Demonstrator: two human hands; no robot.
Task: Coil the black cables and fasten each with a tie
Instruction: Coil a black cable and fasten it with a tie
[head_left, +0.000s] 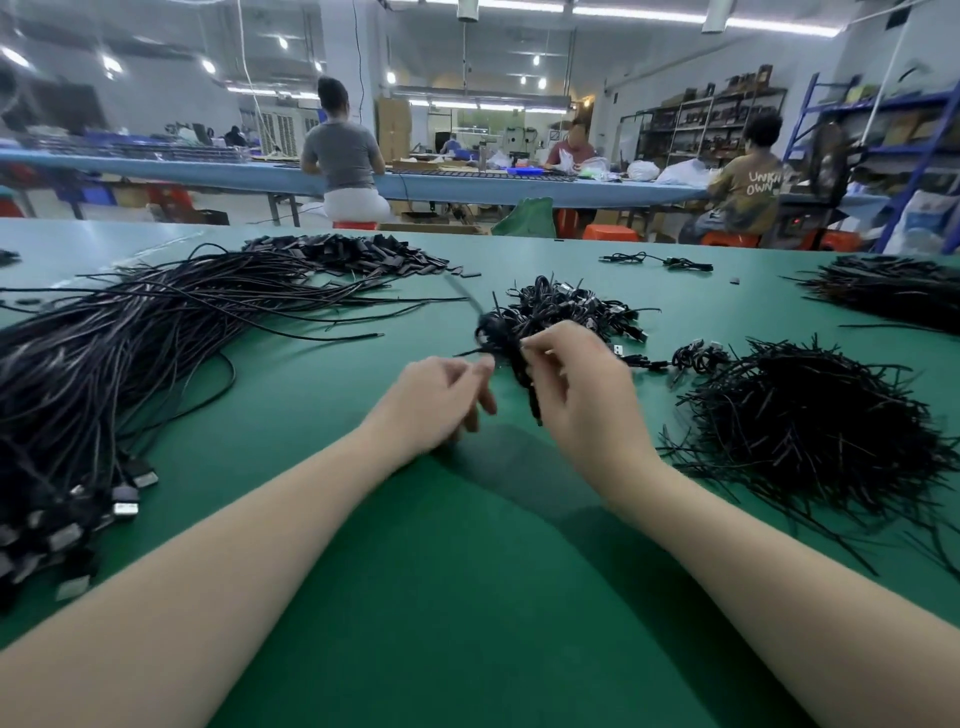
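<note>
My right hand (576, 384) grips a coiled black cable (501, 338) held just above the green table (467, 571). My left hand (441, 397) pinches the end of a thin black tie (475, 352) that sticks out from the coil's left side. A big bundle of loose black cables (130, 353) with silver plugs lies to the left. Behind my hands sits a pile of coiled cables (566, 306). A heap of black ties (800, 426) lies at the right.
Small black parts (358, 254) are heaped at the back left. Another black heap (893, 291) sits at the far right, and a single cable (654, 260) lies at the back. People sit at a long bench (467, 187) beyond the table.
</note>
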